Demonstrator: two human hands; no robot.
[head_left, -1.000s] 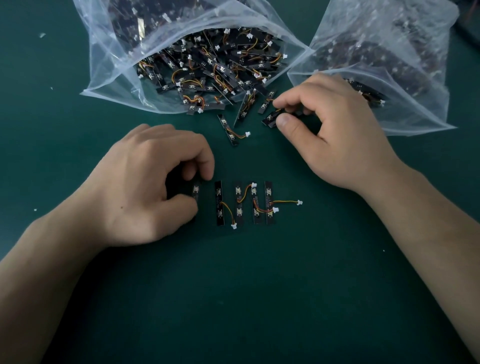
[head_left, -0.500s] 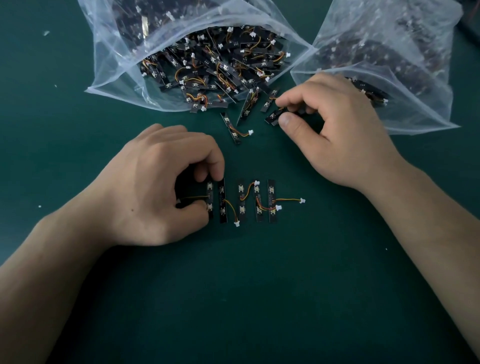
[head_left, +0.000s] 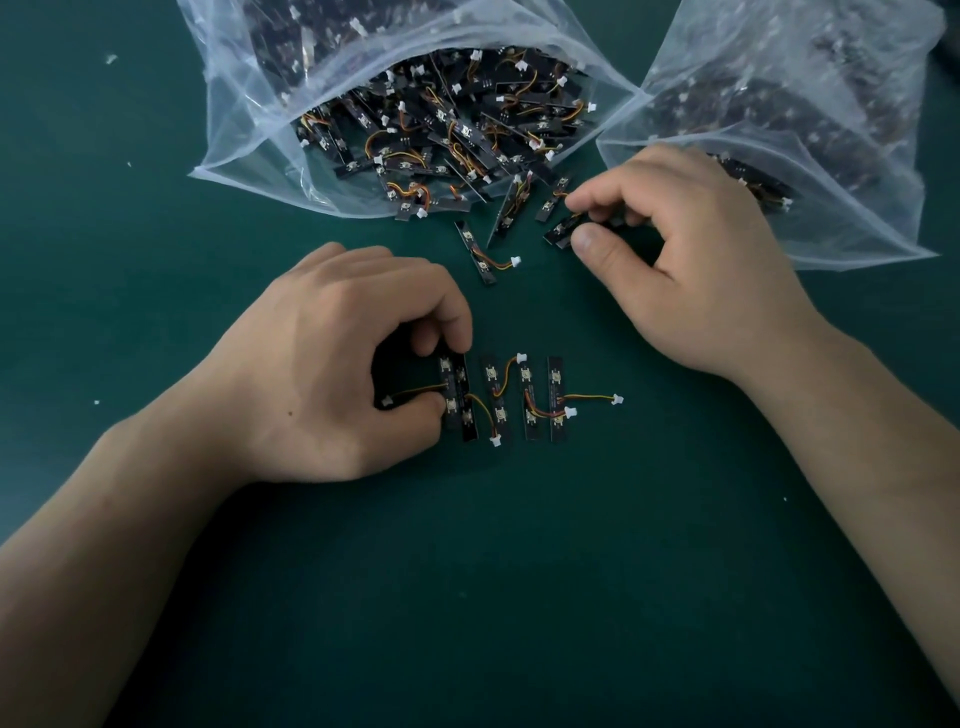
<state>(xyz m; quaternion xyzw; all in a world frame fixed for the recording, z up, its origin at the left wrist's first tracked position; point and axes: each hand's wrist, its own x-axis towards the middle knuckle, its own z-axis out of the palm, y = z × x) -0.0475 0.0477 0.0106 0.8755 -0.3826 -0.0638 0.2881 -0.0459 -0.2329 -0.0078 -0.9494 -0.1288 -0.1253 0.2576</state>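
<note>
Dark green worktop (head_left: 519, 597) fills the view, with two clear plastic bags at its far side. The open bag (head_left: 249, 135) on the left spills a heap (head_left: 441, 130) of small black circuit strips with orange and yellow wires and white plugs. The other bag (head_left: 857, 171), at right, holds more of the same.

The left hand (head_left: 332, 364) rests on the worktop with its fingers (head_left: 457, 325) curled, forefinger and thumb pinching a circuit strip (head_left: 450, 389) by its two ends. That strip lies at the left end of a row (head_left: 527, 400) of like strips laid side by side, touching its neighbour. Its wire runs left under the hand to a white plug (head_left: 385, 401).

The right hand (head_left: 691, 260) is near the mouth of the open bag, thumb and forefinger pinching a second strip (head_left: 560, 232) that lies slantwise on the worktop. Between the two hands a lone strip (head_left: 475, 253) lies by itself, its wire curling to the right.
</note>
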